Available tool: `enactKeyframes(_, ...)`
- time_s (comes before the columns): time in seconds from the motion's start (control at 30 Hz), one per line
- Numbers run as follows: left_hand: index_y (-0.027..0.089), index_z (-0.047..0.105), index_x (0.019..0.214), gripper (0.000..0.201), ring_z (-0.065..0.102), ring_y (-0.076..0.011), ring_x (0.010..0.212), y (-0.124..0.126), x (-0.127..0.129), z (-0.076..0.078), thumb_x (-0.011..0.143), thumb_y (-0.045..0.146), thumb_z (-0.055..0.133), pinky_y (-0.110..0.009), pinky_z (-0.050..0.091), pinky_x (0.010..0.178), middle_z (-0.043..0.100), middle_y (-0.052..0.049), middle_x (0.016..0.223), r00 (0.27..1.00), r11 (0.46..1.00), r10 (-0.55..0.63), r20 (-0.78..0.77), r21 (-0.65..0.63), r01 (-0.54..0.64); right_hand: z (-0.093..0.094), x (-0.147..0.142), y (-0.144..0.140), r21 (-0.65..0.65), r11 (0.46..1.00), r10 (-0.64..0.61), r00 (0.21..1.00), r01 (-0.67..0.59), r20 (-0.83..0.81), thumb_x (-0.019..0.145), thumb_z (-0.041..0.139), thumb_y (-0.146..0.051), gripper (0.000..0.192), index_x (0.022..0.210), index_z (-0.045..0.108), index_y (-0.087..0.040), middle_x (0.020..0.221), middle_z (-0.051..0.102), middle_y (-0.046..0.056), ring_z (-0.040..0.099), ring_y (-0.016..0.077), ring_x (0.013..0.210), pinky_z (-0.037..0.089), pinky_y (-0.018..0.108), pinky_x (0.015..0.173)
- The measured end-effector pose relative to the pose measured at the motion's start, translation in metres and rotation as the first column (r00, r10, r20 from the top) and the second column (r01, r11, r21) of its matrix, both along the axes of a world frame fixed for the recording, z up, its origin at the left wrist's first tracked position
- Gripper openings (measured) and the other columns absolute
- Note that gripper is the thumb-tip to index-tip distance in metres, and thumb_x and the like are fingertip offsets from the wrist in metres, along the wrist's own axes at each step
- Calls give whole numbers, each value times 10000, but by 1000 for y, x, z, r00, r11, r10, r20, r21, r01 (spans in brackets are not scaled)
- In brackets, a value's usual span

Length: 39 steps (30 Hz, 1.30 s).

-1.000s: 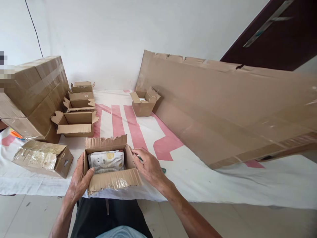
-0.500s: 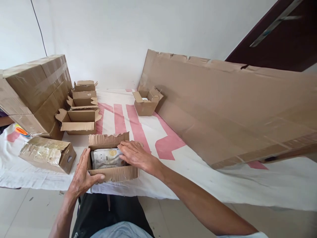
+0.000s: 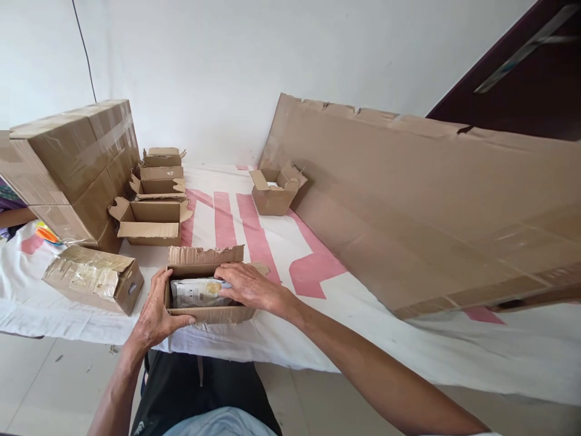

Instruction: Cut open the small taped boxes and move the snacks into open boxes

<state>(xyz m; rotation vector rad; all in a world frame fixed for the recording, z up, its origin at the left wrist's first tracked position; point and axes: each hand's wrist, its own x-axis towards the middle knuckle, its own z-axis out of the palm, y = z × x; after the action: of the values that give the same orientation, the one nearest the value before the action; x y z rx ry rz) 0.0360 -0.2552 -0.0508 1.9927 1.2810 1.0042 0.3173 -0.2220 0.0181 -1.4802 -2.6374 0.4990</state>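
One printed packet (image 3: 193,293) lying inside open cardboard box (image 3: 211,315). Left hand (image 3: 157,312) bracing box's left end, thumb and fingers spreading wide. Right hand (image 3: 249,288) shifting from box's right end to packet, grip unclear; work turning from box edge to contents.

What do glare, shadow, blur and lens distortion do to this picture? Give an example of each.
Head view: glare whitens the taped box; head view: soft shadow falls on the cardboard sheet beside the small open box; head view: the packet's fine print is too soft to read; head view: the dark door leans, perhaps from wide-lens distortion or camera tilt.
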Motion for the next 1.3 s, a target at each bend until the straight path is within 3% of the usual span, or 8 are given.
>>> enactKeyframes(0.23, 256, 350, 1620, 1135, 384, -427, 1574, -1, 1, 1, 680, 362, 977, -637, 335, 1294, 376, -188, 1654, 1000, 1000, 16, -4, -23, -16, -4, -1, -6, 113, 990, 101, 976, -80, -191, 957, 723, -180, 202, 781, 626, -201, 1173, 642, 75, 607, 224, 1087, 469, 350, 921)
enactKeyframes(0.37, 262, 331, 1639, 1154, 361, -434, 1585, -1, 2, 4, 683, 369, 969, -637, 319, 1302, 357, -186, 1664, 1000, 999, 15, -6, -43, -15, -9, 1, -12, -36, 999, 16, 974, -25, -226, 960, 664, -190, 43, 959, 636, -223, 976, 687, 16, 628, 195, 884, 476, 339, 820)
enactKeyframes(0.5, 267, 332, 1649, 1167, 353, -453, 1586, -3, 2, 6, 680, 401, 968, -640, 330, 1295, 348, -184, 1677, 1000, 998, 8, 1, -55, -8, -14, -3, -10, -112, 993, -62, 968, 35, -245, 936, 709, -264, 334, 1262, 645, -236, 1160, 751, 65, 689, 244, 1064, 501, 364, 906)
enactKeyframes(0.7, 252, 326, 1659, 1213, 340, -464, 1592, -3, -1, 7, 656, 426, 987, -634, 321, 1301, 343, -193, 1684, 1000, 998, 9, 3, -66, -8, -10, -12, -5, -67, 996, 33, 956, -55, -292, 905, 705, -172, 46, 915, 746, -188, 966, 765, 48, 708, 216, 943, 485, 322, 884)
enactKeyframes(0.9, 227, 353, 1663, 1273, 331, -479, 1590, -3, -3, 18, 613, 542, 1000, -635, 300, 1304, 375, -214, 1675, 998, 993, -37, 48, -113, 42, 12, 7, -1, -115, 993, -97, 758, 29, -644, 911, 654, -269, 111, 851, 700, -187, 865, 685, 8, 629, 172, 803, 468, 288, 745)
enactKeyframes(1.03, 228, 459, 1613, 1093, 350, -461, 1587, 2, -6, 32, 706, 641, 908, -653, 289, 1297, 425, -205, 1677, 1000, 996, -2, 31, -92, 5, 31, 20, 5, -137, 987, -162, 614, 88, -772, 904, 689, -409, 218, 852, 663, -198, 791, 639, -15, 585, 162, 730, 465, 277, 666)
enactKeyframes(1.17, 200, 671, 1407, 789, 510, -443, 1480, 7, -9, 56, 800, 684, 807, -635, 364, 1254, 607, -196, 1540, 963, 968, 247, 104, 4, -249, 41, 15, 1, 189, 963, 34, 608, 193, -793, 959, 669, -339, 140, 917, 702, -210, 864, 694, 21, 632, 189, 789, 528, 323, 737)
enactKeyframes(1.3, 181, 737, 1319, 714, 732, -378, 1176, 8, -4, 83, 870, 734, 714, -467, 612, 964, 792, -160, 1207, 881, 957, 289, 375, -153, -248, 33, -3, -13, 647, 741, 308, 766, 178, -564, 1031, 593, -216, 175, 1075, 761, -235, 1034, 766, 99, 676, 246, 942, 577, 422, 862)
